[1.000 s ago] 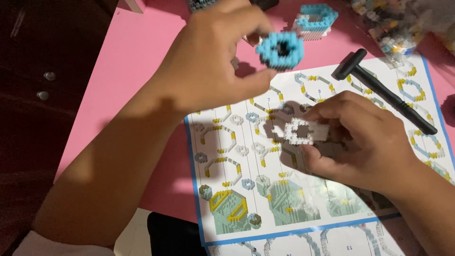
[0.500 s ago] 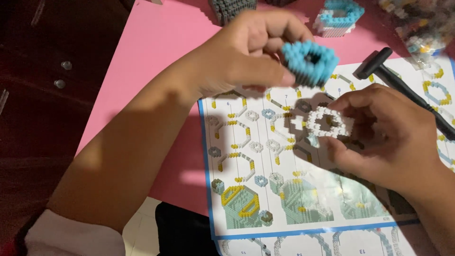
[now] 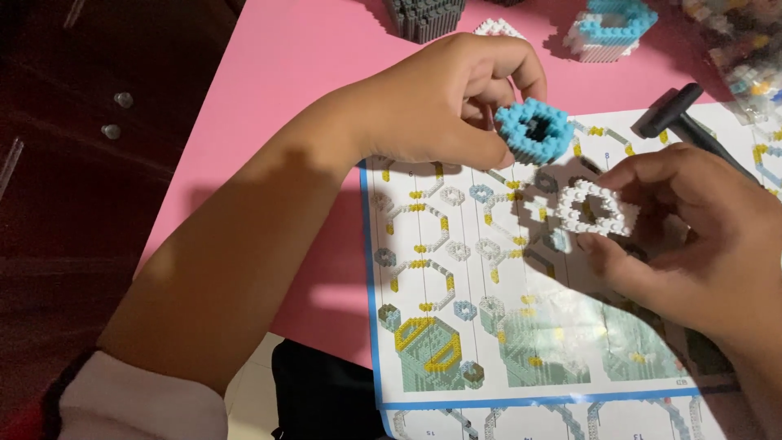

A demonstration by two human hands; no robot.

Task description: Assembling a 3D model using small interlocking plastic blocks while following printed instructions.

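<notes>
A: Largest first. What carries everything?

B: Pink table (image 3: 293,98). A laminated instruction sheet (image 3: 440,326) with brick diagrams lies toward its near right edge. Black hammer-like tool (image 3: 676,114) rests on the sheet's far right corner.

A: Far edge of the table?

B: Grey brick block (image 3: 423,16) and a blue-and-white brick build (image 3: 611,28), well apart from the hands.

A: Left hand?

B: Left hand (image 3: 440,106) is over the sheet's far edge, fingers curled shut. Blue brick ring (image 3: 533,130) is pinched at its left rim between thumb below and fingertips (image 3: 521,77) above; most of the ring juts out to the right.

A: Right hand?

B: Right hand (image 3: 700,236) is loosely cupped over the sheet's right side. White brick ring (image 3: 595,208) is held at its right rim, index above, thumb beneath. The two rings are near each other, not touching.
</notes>
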